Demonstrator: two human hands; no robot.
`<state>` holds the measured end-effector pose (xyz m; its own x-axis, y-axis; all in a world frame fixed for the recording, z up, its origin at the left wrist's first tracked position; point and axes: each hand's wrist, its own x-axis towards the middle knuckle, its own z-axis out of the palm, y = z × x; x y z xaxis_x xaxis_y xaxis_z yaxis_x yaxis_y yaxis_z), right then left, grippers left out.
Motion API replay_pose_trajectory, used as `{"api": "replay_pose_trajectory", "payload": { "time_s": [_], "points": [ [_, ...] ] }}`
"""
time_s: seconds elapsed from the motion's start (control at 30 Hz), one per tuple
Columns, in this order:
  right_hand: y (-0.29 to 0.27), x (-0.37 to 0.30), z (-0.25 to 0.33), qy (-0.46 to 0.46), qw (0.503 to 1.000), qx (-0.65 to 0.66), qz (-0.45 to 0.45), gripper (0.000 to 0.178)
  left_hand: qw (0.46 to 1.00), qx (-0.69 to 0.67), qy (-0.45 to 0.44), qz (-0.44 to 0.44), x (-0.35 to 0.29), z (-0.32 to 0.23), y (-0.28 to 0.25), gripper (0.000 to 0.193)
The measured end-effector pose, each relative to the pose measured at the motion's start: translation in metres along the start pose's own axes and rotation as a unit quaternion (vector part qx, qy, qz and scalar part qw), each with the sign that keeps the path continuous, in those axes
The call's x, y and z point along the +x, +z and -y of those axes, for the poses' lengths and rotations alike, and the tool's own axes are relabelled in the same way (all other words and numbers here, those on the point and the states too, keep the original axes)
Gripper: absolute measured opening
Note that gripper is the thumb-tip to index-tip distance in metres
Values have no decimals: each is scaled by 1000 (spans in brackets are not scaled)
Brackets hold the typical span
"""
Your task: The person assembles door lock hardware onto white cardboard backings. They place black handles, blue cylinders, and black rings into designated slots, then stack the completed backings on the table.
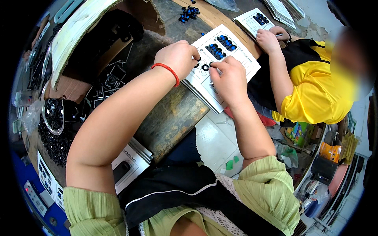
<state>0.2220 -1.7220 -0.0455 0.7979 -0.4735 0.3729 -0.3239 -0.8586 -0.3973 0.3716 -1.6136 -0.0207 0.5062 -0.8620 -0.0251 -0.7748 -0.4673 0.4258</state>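
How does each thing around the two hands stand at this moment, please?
Card: flat, atop a stack
Black ring: on the card, between the hands
Blue-black parts: two rows on the card
Left hand: fingers bent, over the card
Right hand: fingers bent, over the card
Metal brackets: loosely heaped
Carton: open

We count two bare hands, one left hand (176,58) and one right hand (230,80); beneath them, one top card (246,65) on one stack (199,96), its layers too tight for us to tally; two clumps of black-and-blue pieces (226,42) on that card, and at least one black ring (205,67) in plain sight; up the tabletop (177,112) we get one loose pile (189,14), too heaped to number; over to one co-worker (313,96), two more hands (268,41); one red bracelet (170,71); one orange packet (330,152); at least two green scraps (229,164)!
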Motion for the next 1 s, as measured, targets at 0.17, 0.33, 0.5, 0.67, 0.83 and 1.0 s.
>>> {"api": "replay_pose_trajectory", "payload": {
  "time_s": [0.17, 0.33, 0.5, 0.67, 0.83, 1.0],
  "points": [
    [2, 13, 12, 29, 999, 4, 39, 10, 1000, 16, 12, 6, 5, 2, -2, 13],
    [6, 20, 18, 54, 996, 28, 65, 11, 998, 44, 53, -5, 10, 8, -1, 13],
    [7, 24, 22, 75, 995, 22, 63, 12, 996, 52, 66, 1, 14, 11, -2, 14],
    [10, 25, 21, 74, 995, 29, 52, 13, 997, 46, 57, 14, 14, 9, -3, 15],
    [11, 24, 21, 75, 995, 31, 54, 14, 997, 53, 62, -2, 14, 9, 0, 15],
    [15, 23, 24, 63, 997, 20, 40, 14, 996, 21, 77, -46, 6, 15, -1, 14]
  ]
}}
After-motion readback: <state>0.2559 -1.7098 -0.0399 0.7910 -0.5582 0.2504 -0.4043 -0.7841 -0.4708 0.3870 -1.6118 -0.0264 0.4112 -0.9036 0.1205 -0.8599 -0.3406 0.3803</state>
